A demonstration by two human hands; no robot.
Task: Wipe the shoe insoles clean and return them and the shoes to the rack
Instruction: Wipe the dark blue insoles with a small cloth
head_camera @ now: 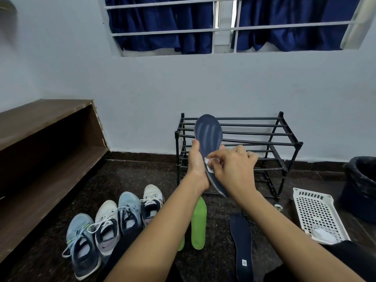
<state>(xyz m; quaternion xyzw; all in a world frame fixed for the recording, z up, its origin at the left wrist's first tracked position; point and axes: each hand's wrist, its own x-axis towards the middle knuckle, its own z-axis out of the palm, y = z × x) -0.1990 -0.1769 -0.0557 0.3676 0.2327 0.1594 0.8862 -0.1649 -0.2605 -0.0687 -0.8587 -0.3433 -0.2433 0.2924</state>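
Note:
My left hand (196, 163) grips a dark blue insole (208, 133) upright by its lower half, in front of the black shoe rack (270, 139). My right hand (234, 165) pinches a small white wipe (211, 160) against the insole's face. On the floor lie a second dark blue insole (242, 243) and two green insoles (199, 222), one partly hidden by my left arm. Several sneakers (114, 222) in light blue and white stand in a row at the lower left.
A white perforated tray (317, 212) with white wipes sits on the floor at right, a dark lined bin (362, 186) behind it. A small tape roll (278, 207) lies near the rack's foot. A brown wooden bench (46, 143) runs along the left wall.

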